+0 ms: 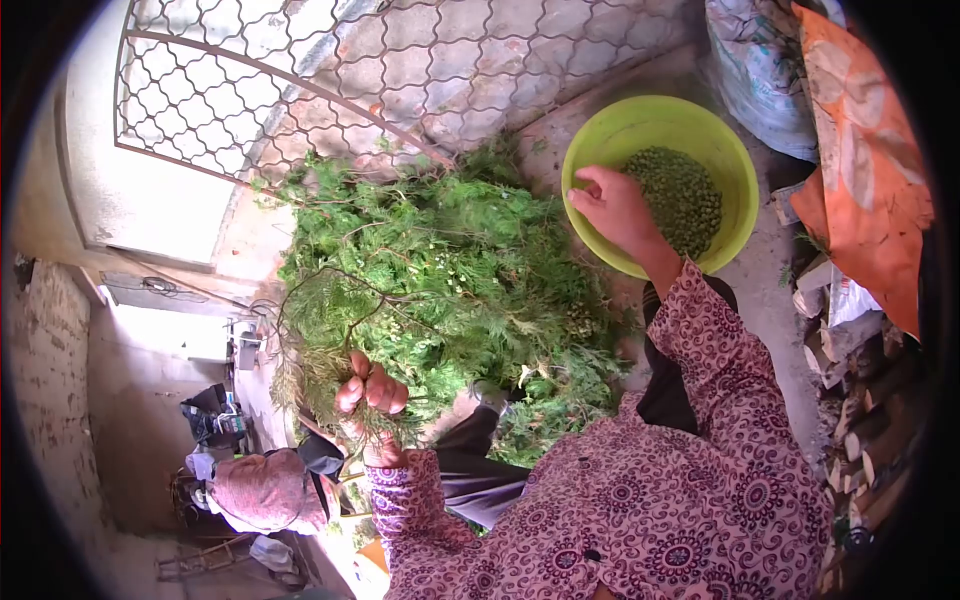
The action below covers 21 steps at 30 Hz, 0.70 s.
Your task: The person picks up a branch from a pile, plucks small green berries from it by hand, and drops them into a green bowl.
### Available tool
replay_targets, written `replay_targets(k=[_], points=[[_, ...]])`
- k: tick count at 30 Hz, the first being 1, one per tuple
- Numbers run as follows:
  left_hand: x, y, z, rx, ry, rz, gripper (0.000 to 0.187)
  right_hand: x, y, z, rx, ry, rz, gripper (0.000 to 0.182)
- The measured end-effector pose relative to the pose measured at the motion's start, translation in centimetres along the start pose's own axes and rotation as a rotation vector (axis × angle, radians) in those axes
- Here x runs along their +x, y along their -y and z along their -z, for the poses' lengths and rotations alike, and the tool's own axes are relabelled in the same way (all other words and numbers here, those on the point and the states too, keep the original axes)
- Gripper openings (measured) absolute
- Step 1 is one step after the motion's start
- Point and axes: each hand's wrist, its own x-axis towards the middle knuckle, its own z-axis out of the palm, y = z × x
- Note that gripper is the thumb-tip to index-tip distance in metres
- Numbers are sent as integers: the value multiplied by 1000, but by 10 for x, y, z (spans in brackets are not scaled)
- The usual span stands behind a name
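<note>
My left hand (372, 395) is closed around a thin leafy evergreen branch (345, 300), whose brownish-green sprays hang about the fingers. Over the near left part of a lime-green plastic tub (742, 190) is my right hand (618, 210). Its fingers are curled, with thumb and forefinger close together; whatever they hold, if anything, is too small to make out. Small round green cones or berries (685, 195) cover part of the tub's bottom. A big heap of cut evergreen branches (440, 260) lies on the ground between the left hand and the tub.
A wire-mesh panel (380, 75) stands behind the heap. To the right are a white sack (760, 80), an orange sack (865, 170) and stacked firewood (870, 440). Another person (265, 490) in a pink top is at the lower left.
</note>
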Motion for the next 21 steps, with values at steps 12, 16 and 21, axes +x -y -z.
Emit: replay_targets(k=[12, 16, 21], points=[[17, -19, -30, 152, 231, -36, 15, -4, -1, -9, -6, 362, -113, 50], [31, -17, -59, 193, 226, -70, 14, -19, 9, -28, -13, 882, -98, 78], [55, -17, -96, 94, 330, -36, 7, -57, 8, -75, -66, 1004, 181, 84]])
